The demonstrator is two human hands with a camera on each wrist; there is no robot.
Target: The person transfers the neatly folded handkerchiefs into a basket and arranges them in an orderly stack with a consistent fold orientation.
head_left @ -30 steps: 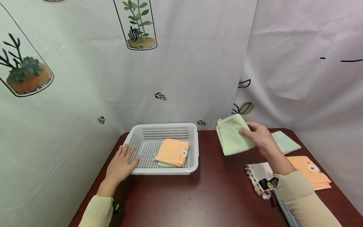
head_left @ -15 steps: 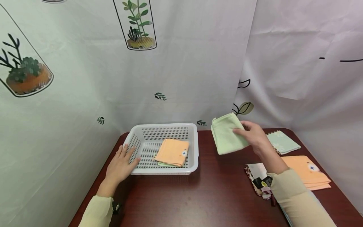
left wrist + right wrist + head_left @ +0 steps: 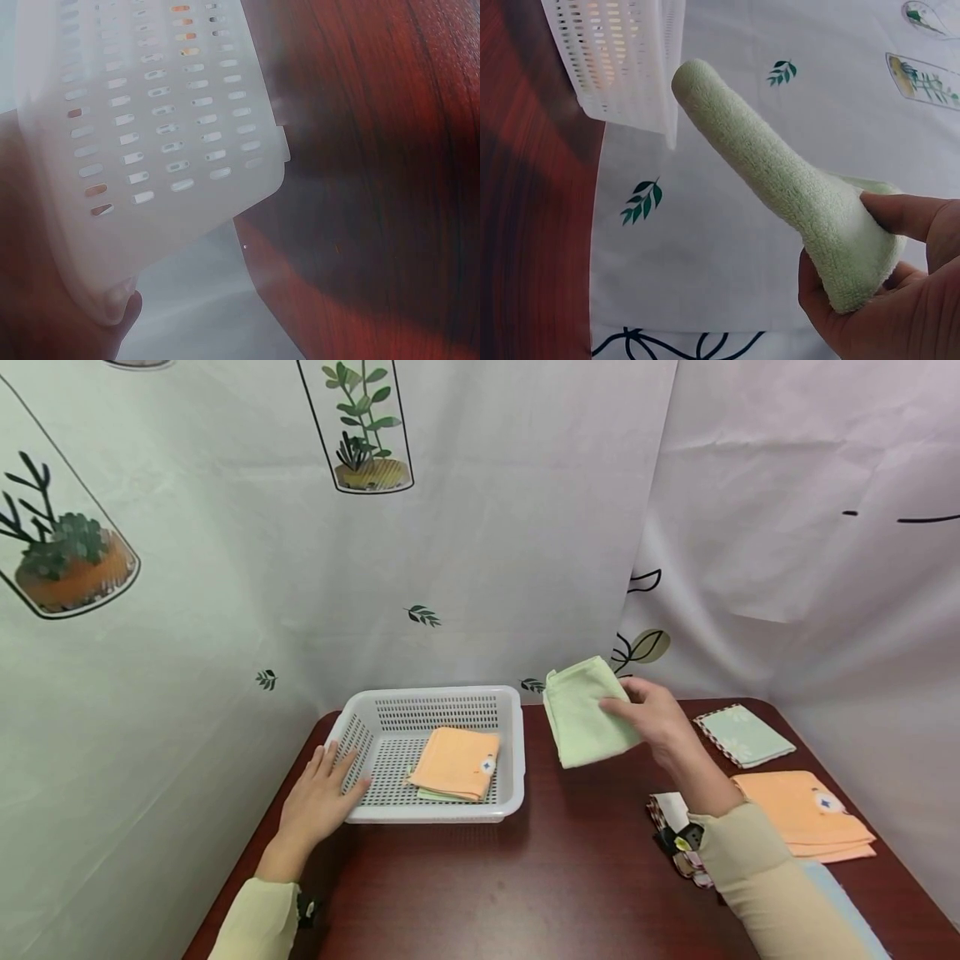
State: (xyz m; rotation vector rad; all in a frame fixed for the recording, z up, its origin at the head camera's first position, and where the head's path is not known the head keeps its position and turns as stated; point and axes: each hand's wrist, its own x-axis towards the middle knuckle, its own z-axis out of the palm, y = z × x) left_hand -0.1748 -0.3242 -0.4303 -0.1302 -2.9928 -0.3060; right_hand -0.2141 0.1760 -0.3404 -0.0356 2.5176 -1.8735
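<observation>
My right hand (image 3: 651,714) pinches a folded light-green towel (image 3: 588,714) by its right side, thumb in front. It holds the towel raised off the table, to the right of a white plastic basket (image 3: 431,812). In the right wrist view the green towel (image 3: 780,172) appears edge-on, with terry pile and a rounded fold. Inside the basket lies a folded orange towel (image 3: 453,764), partly covering a green cloth (image 3: 442,795). My left hand (image 3: 318,797) rests across the basket's left rim with its fingers spread and fairly straight. The left wrist view shows the basket's slotted wall (image 3: 165,120).
To the right on the dark red table (image 3: 495,893) lie a pale-green patterned cloth (image 3: 746,735) and folded orange towels (image 3: 802,810). Checked-edge cloths (image 3: 671,810) and a light-blue cloth (image 3: 843,897) are partly hidden by the right arm. A printed curtain (image 3: 525,527) hangs behind.
My right hand has carried the green towel left, closer to the basket, uncovering more of the pale-green cloth and orange towels. The left hand has stayed on the basket rim.
</observation>
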